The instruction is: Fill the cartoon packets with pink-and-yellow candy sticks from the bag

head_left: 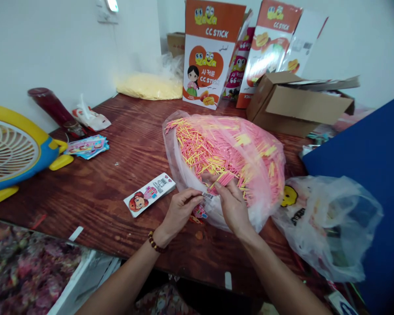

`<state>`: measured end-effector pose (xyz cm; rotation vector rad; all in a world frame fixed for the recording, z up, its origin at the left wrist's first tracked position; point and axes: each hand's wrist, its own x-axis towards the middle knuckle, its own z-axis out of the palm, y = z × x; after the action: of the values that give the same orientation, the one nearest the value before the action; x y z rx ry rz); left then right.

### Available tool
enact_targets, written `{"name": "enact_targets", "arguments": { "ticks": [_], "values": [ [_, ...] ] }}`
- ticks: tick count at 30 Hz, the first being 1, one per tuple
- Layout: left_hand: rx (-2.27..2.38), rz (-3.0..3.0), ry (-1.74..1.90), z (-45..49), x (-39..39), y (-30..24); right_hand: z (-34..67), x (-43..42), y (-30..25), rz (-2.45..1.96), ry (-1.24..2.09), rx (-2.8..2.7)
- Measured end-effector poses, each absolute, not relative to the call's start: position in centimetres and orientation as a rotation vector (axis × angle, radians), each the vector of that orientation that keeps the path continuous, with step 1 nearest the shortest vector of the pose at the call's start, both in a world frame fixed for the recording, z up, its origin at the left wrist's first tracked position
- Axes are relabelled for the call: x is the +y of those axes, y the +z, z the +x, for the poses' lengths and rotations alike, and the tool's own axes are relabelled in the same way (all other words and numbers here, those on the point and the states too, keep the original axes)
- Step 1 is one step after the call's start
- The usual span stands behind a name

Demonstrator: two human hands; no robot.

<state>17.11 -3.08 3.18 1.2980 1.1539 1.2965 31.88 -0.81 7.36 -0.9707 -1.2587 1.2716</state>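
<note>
Two hands together near the table's (134,144) front edge: left hand (180,209) and right hand (233,206) pinching a packet (207,196) against the bag (249,210) of sticks (216,153); light, flimsy, probably best gripped by its edges.

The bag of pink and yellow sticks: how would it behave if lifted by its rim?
Probably floppy: the bag of sticks is thin film slumped on the table. The loose sticks would likely shift and spill through its open mouth.
</note>
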Motion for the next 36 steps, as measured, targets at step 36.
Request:
{"name": "enact_targets", "arguments": {
  "ticks": [36],
  "values": [
    [1.014,0.929,1.004,13.3,-1.5,3.5,32.7,3.1,6.5,-1.144,1.468,-1.496]
  ]
}}
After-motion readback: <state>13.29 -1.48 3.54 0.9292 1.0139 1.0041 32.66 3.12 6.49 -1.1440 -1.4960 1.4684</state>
